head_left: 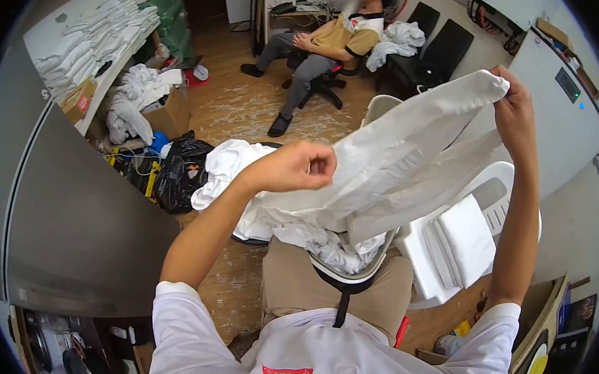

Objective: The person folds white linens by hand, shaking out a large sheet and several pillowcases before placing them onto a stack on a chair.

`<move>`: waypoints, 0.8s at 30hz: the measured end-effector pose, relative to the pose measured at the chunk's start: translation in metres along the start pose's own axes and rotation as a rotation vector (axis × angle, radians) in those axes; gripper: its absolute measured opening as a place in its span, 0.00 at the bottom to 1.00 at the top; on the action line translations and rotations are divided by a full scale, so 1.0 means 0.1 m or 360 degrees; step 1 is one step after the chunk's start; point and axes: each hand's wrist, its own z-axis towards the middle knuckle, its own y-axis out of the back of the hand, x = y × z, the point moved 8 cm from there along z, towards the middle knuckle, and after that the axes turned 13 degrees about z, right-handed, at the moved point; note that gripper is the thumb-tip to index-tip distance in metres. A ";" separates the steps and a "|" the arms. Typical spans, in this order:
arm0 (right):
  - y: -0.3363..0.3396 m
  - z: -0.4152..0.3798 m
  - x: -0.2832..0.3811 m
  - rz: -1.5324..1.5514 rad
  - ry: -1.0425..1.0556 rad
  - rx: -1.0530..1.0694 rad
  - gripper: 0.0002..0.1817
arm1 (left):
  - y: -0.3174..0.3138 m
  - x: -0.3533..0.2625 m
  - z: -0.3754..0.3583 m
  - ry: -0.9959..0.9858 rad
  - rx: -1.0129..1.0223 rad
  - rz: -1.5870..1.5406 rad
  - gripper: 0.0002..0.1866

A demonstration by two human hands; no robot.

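Observation:
A large white cloth (pixel 401 152) is spread in the air in front of me, one corner raised at the right. My right hand (pixel 513 99) is closed on that corner. My left hand (pixel 294 166) is in front of the cloth's left part, fingers curled; whether they pinch any fabric is hidden. The cloth's lower part hangs over a basket (pixel 365 276) between my knees, which holds more crumpled white cloth (pixel 328 247). Another white heap (pixel 225 168) lies to the left of the basket.
Folded white cloths (pixel 459 242) lie on a white plastic chair (pixel 421 283) at my right. A seated person (pixel 345 38) is further back. Black bags (pixel 180 171), a metal cabinet (pixel 79 216) and a loaded shelf (pixel 120 60) stand left.

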 end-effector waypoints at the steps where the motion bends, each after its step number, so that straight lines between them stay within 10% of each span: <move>1: 0.04 -0.04 0.06 -0.0023 -0.0010 0.0007 0.06 | -0.06 0.00 0.09 -0.0016 0.0004 -0.0019 0.14; 7: 0.62 -0.12 0.21 -0.0063 -0.0309 -0.0393 0.12 | -1.36 0.22 0.39 -0.0092 -0.0514 0.0451 0.33; 11: 2.20 0.08 0.16 -0.0417 -0.0289 -0.0992 0.21 | -2.13 1.85 -0.08 0.0806 -0.0873 0.0508 0.19; 15: 3.67 0.13 -0.36 -0.0340 -0.0121 -0.1259 0.23 | -1.89 2.47 -0.67 0.0852 -0.0593 -0.0037 0.11; 18: 4.11 0.08 -0.67 -0.0890 -0.0341 -0.1056 0.33 | -0.95 2.79 -1.02 0.0688 -0.1078 0.0561 0.17; 21: 4.36 -0.03 -1.09 -0.1087 -0.0981 -0.0685 0.35 | 0.72 2.47 -1.47 0.1375 -0.1673 0.1253 0.07; 24: 4.55 -0.05 -0.61 -0.1112 -0.0515 -0.0917 0.33 | 2.20 1.90 -1.77 0.1103 -0.1951 0.1535 0.13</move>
